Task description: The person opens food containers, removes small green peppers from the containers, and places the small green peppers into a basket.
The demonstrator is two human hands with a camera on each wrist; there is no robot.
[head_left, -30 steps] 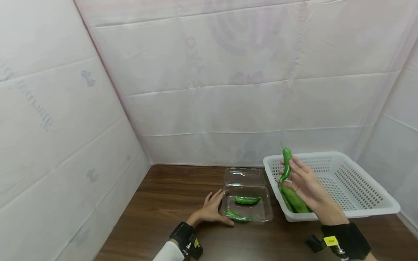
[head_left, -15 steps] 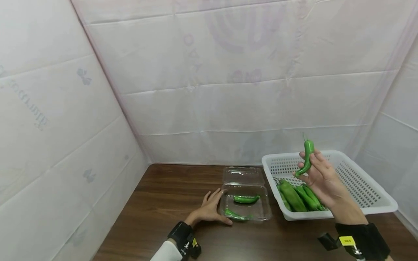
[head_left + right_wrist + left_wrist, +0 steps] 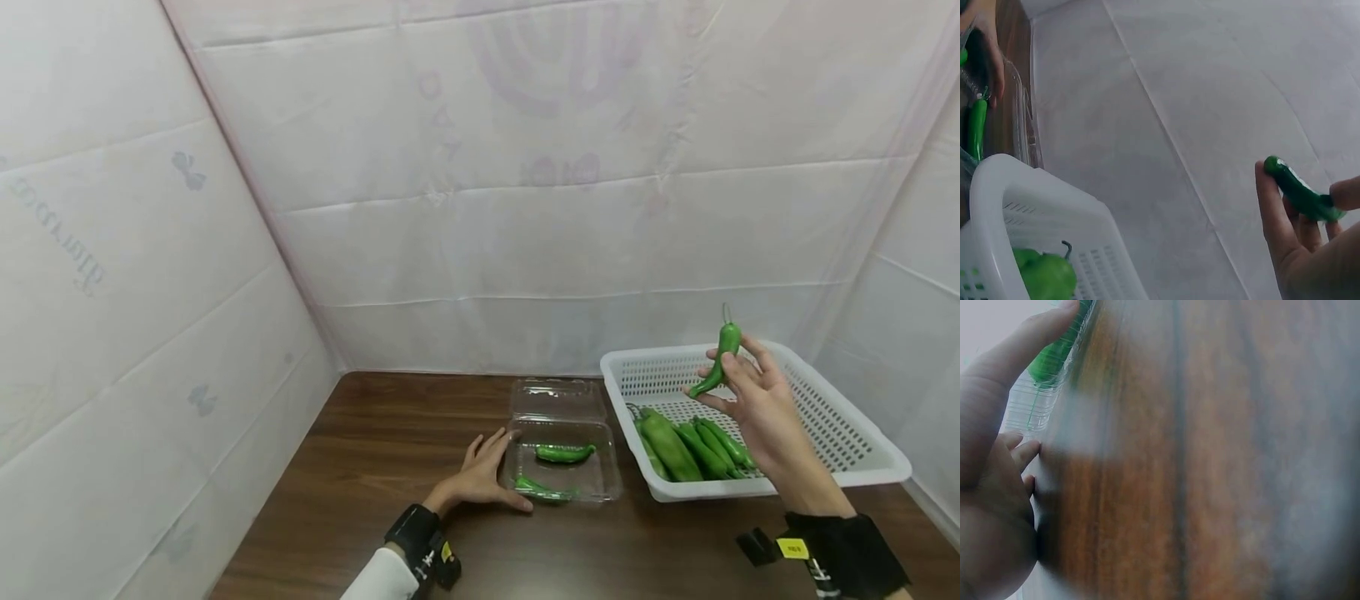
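Left wrist view blurred; tabletop (image 3: 1210, 456) smeared, clear container (image 3: 1035, 403) cut off by left hand (image 3: 991, 487).

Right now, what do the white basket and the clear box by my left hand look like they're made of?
The white basket looks like moulded plastic, matte, with regular perforated walls and a thick rolled rim. The clear box seems to be thin glossy transparent plastic: peppers show through it, its hinged lid lies open behind, and ribbing shows in the left wrist view.
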